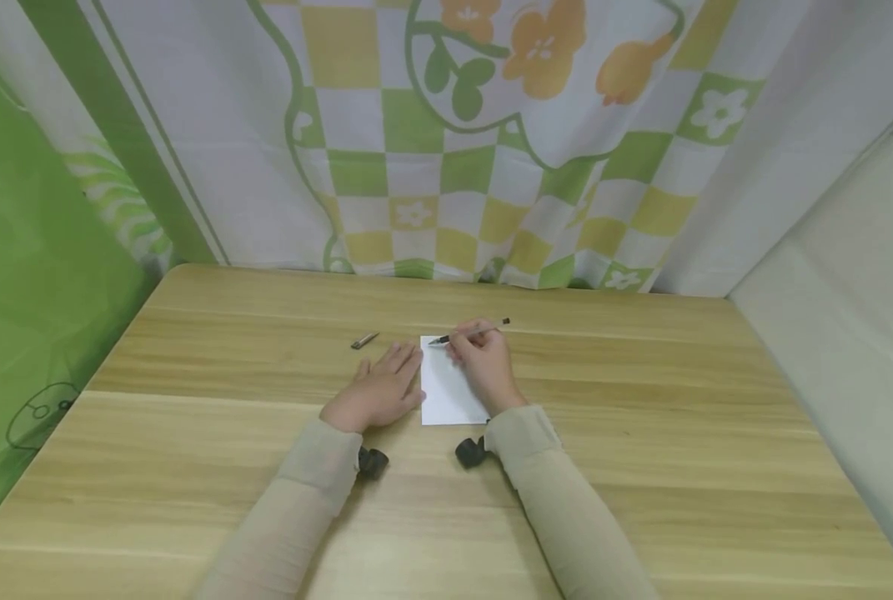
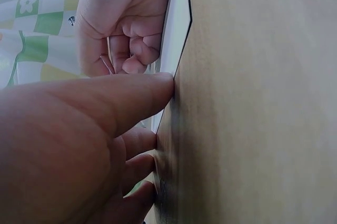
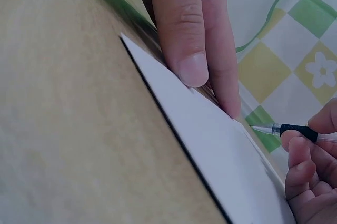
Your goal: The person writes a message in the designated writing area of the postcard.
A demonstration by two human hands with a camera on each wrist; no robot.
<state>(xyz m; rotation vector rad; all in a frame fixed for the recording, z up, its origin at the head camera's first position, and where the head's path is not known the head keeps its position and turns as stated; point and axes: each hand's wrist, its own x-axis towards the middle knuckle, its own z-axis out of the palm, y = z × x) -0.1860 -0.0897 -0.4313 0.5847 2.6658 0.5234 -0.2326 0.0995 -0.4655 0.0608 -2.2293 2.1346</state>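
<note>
While the left hand [image 1: 380, 392] lies at the edge of a sheet of paper [image 1: 446, 396], the right hand [image 1: 487, 365] holds a pen [image 1: 487, 328] over it

As the head view shows, the white sheet lies flat on the wooden table [image 1: 641, 500], between the two hands. The left hand rests palm down along its left side, fingers extended and somewhat spread; in both wrist views the thumb and index finger touch the sheet's edge.

The right hand pinches the pen near its black grip [image 3: 297, 130], thumb and fingers drawn in narrow around it, the remaining fingers curled beneath. The pen slants, its tip pointing left over the far left part of the sheet and its dark end rising to the right. Whether the tip touches the paper, I cannot tell.

A small pen cap [image 1: 365, 340] lies on the table beyond the left hand, just beside its fingers and apart from the sheet. Both forearms wear beige sleeves [image 1: 566, 500], with a black device [image 1: 471, 452] at each wrist. Behind the table hangs a checked curtain [image 1: 408, 179] in green, yellow and white.
</note>
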